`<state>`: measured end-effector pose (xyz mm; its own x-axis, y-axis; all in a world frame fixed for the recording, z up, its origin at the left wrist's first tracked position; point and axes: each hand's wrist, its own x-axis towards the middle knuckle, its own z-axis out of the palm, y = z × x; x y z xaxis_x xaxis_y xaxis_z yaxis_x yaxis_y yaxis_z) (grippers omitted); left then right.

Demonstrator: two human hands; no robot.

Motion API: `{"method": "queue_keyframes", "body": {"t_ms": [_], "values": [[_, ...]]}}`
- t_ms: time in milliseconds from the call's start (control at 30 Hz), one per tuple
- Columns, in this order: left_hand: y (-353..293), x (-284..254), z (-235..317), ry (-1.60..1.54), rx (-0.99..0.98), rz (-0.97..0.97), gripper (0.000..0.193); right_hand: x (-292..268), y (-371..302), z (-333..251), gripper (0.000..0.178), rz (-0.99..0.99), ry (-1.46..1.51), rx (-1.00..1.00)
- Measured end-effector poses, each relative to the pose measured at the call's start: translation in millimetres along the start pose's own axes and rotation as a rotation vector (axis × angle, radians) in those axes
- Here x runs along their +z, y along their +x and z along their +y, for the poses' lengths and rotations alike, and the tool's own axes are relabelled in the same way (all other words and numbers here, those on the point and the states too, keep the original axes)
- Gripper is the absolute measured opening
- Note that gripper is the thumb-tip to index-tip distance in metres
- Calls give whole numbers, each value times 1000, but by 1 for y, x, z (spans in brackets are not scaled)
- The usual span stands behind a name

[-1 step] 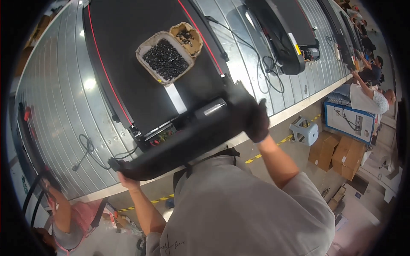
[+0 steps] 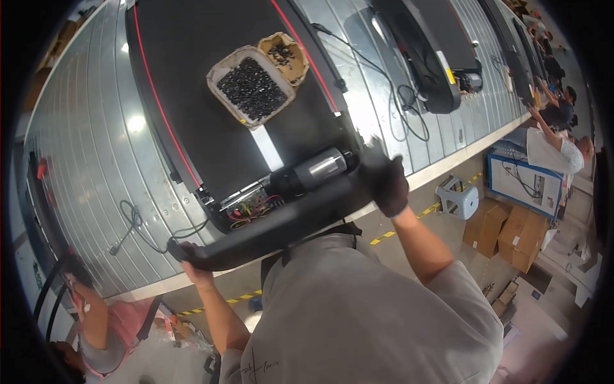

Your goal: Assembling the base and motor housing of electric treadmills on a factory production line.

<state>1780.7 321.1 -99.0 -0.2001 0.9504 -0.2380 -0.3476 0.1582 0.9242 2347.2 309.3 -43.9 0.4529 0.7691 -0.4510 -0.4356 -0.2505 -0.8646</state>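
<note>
A long black plastic motor cover [image 2: 288,224] spans between my hands at the near end of a treadmill [image 2: 176,83]. My left hand [image 2: 194,264], in a dark glove, grips the cover's left end. At the right end, my dark-gloved right hand [image 2: 387,185] holds it, its fingers blurred by motion. The cover is tilted off the treadmill's motor bay. Inside the bay show a cylindrical motor [image 2: 313,171] and a circuit board with coloured wires [image 2: 249,210]. On the belt rests a cardboard box [image 2: 222,101] full of small black screws, with a smaller piece of box beside it holding a few.
The treadmill lies on a ribbed metal roller table [image 2: 89,160]. A power cord [image 2: 131,221] lies left, another treadmill [image 2: 422,64] right. Off the table's right edge stand a grey stool [image 2: 459,198] and cardboard boxes [image 2: 521,233]. Co-workers are at both sides.
The cover has shifted slightly toward me and lower, so more of the motor and wires shows. My right hand has moved a little to the right and down.
</note>
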Motion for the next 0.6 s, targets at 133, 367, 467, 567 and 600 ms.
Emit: {"method": "queue_keyframes", "body": {"t_ms": [133,367,467,567,600], "values": [[-36,70,7,536,241,-30,71,-45,-12,2,55,-150,-282,-165],[-45,132,-5,527,361,80,106,-28,36,-4,63,-31,-104,-194],[-48,125,-13,469,280,36,109,-25,40,-19,64,-49,-335,-270],[-51,132,-8,470,227,68,109,-35,24,-5,61,2,-64,-138],[-49,131,-11,484,211,94,109,-33,27,0,57,2,68,-110]]}}
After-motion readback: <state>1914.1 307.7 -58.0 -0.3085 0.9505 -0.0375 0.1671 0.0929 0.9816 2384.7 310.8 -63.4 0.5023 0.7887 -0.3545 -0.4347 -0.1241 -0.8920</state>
